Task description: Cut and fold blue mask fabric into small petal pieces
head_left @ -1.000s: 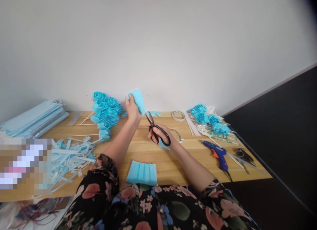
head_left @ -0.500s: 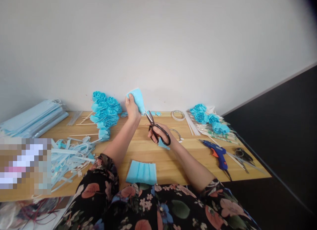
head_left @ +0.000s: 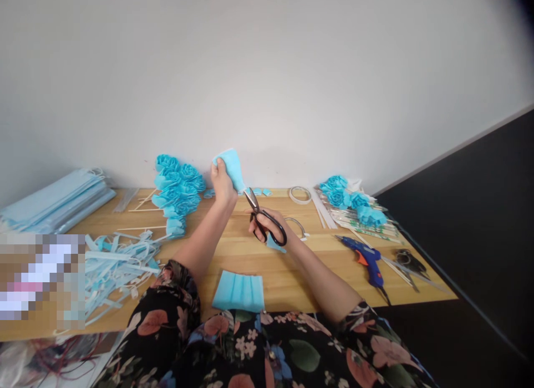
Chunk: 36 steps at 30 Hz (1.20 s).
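My left hand [head_left: 224, 183] is closed on a light-blue piece of face-mask fabric [head_left: 232, 164], held up above the table near the wall. In my right hand [head_left: 267, 220] is a pair of scissors [head_left: 259, 211] with black handles. The scissor tips meet the lower right corner of the fabric; whether they are cutting into it I cannot tell. A pleated blue mask piece [head_left: 239, 290] lies flat at the table's front edge, close to my body. Another small blue scrap [head_left: 275, 243] is partly hidden below my right hand.
Blue fabric flowers [head_left: 178, 185] stand back left, more flowers [head_left: 354, 199] back right. Masks are stacked [head_left: 58, 199] at far left, with cut strips [head_left: 120, 265] in front. A blue glue gun [head_left: 367, 259] and a tape roll [head_left: 300, 195] lie to the right.
Almost nothing differs. The scissor blades look slightly closer together at the fabric's corner, while both hands keep nearly the same place.
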{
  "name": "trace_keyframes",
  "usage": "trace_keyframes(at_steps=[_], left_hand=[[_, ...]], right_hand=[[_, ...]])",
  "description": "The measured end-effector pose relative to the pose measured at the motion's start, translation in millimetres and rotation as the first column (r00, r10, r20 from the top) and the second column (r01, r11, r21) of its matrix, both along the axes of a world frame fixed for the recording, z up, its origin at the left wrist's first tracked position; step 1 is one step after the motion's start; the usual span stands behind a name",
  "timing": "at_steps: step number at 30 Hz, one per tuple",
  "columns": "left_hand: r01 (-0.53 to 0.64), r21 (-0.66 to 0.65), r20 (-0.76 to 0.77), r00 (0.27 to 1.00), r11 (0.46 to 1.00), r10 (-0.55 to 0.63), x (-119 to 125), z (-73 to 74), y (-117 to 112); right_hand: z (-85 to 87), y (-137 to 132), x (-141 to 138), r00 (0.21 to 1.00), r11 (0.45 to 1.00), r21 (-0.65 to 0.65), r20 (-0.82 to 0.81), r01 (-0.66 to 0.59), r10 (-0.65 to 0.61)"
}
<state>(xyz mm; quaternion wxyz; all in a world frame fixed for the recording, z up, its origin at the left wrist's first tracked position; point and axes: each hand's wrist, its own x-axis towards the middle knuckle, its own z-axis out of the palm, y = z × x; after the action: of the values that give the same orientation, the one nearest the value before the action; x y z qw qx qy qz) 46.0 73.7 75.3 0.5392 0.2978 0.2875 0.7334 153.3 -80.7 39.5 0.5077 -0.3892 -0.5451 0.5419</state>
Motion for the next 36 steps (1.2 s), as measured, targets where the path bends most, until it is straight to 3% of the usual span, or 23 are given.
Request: trace_keyframes(at_steps=[18, 36], left_hand=[[-0.088, 0.142, -0.178, 0.978, 0.986, 0.112, 10.8, -9.5, -12.0], [-0.039, 0.144, -0.198, 0.978, 0.989, 0.067, 20.1, -11.2, -24.9]], right_hand=[[-10.3, 4.5, 3.4, 0.995, 0.999, 0.046, -0.102, -0.013, 0.018], [-8.8, 8.5, 3.4, 0.975, 1.0, -0.015, -0.221, 0.012, -0.015]])
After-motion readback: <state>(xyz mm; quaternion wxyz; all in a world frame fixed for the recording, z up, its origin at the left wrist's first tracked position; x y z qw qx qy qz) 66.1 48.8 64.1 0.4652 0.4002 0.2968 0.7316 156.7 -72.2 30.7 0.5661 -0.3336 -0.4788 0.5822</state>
